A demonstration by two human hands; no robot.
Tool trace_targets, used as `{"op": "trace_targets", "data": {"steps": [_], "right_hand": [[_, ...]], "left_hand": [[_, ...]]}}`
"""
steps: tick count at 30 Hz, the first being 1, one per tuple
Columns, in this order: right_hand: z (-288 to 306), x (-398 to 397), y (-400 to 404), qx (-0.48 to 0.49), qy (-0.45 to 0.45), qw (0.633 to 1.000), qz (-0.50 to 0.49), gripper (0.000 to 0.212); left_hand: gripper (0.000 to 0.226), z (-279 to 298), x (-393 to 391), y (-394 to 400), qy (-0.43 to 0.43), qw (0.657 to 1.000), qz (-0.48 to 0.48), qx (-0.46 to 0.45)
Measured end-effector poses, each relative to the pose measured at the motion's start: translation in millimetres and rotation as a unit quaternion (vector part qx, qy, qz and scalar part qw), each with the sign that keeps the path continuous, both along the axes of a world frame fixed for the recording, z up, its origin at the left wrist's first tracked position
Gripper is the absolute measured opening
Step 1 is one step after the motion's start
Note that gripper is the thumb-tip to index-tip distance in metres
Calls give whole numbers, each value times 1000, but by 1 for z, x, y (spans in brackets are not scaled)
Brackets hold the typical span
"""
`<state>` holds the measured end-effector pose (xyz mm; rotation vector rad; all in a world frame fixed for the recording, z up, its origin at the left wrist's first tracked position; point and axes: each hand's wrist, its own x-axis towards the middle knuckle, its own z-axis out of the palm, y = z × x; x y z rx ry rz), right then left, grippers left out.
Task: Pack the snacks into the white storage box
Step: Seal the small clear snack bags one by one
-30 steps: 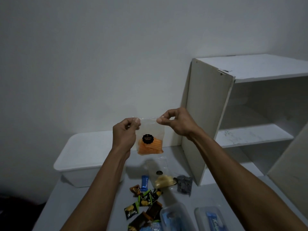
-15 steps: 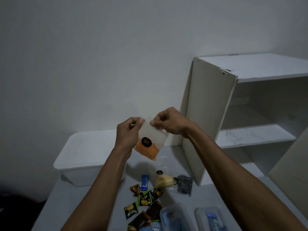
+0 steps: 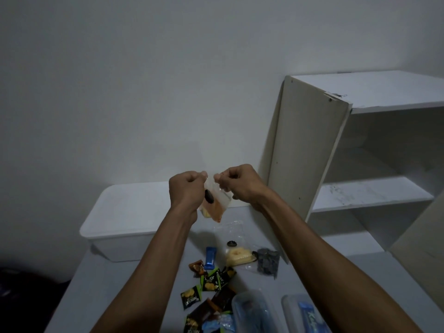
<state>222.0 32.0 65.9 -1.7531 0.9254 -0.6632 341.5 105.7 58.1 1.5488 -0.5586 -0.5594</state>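
Both hands raised over the table (image 3: 101,280), close together. Left hand (image 3: 186,191) and right hand (image 3: 236,183) each pinch the top edge of a small clear bag (image 3: 215,203), which hangs tilted between them, orange snack in its lower part, dark round sticker on front. Behind and left of the left hand, the white box (image 3: 125,217), lid on. Shelf (image 3: 310,150) edge just right of the right hand. Below the hands: scattered packets (image 3: 211,281), a yellow snack bag (image 3: 236,255), a dark one (image 3: 268,261).
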Motion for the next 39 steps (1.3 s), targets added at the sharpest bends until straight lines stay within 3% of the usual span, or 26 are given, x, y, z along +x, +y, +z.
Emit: {"op": "trace_targets", "data": {"steps": [10, 21, 24, 29, 33, 36, 39], "right_hand": [[-17, 9, 3, 5, -3, 1000, -16, 16], [-30, 12, 15, 52, -61, 995, -59, 26], [-37, 15, 13, 33, -46, 996, -66, 25], [-28, 7, 7, -26, 15, 999, -11, 20], [-15, -2, 0, -59, 63, 994, 65, 23], [-8, -4, 0, -69, 82, 991, 80, 24], [-7, -8, 6, -40, 47, 997, 49, 27]], "left_hand": [[21, -4, 0, 1, -8, 998, -36, 46], [30, -13, 0, 1, 21, 997, -46, 52], [21, -15, 1, 1, 13, 997, -46, 58], [19, -23, 12, 8, -20, 999, -20, 20], [20, -28, 32, 13, -70, 992, -109, 6], [6, -29, 40, 18, -50, 991, -120, -8], [4, -31, 45, 20, -7, 995, -92, -26]]}}
